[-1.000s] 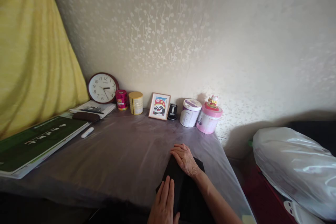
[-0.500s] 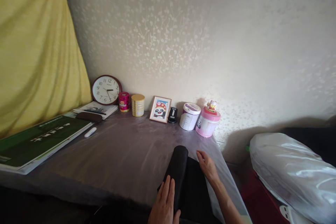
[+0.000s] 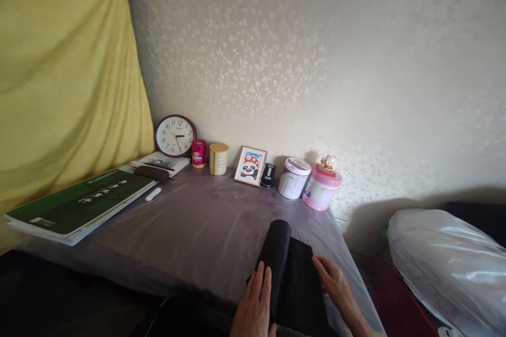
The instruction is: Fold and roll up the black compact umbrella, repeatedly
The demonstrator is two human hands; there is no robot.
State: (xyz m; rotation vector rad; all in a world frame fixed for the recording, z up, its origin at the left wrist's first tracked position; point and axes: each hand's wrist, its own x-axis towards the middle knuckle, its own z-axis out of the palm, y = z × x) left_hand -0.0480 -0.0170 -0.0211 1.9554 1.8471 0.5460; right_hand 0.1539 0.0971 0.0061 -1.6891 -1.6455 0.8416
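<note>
A black sheet of smooth, cloth-like material (image 3: 302, 284) lies near the front right corner of the table, its left side wound into a thick roll (image 3: 279, 242). My left hand (image 3: 255, 300) rests on the near part of the roll, fingers stretched out flat over it. At the sheet's right edge is my right hand (image 3: 334, 281), thumb and fingers closed on that edge. Its fingertips are partly hidden beneath the material.
A grey covered table (image 3: 190, 226) holds a wall clock (image 3: 176, 136), red and yellow cans, a framed panda picture (image 3: 250, 166), two tubs, and green-covered papers (image 3: 79, 202) at left. A plastic-wrapped bundle (image 3: 446, 258) sits beyond the right edge.
My right hand has moved down along the sheet's right side and closed on its edge. My left hand stays on the roll. The whole view has shifted slightly.
</note>
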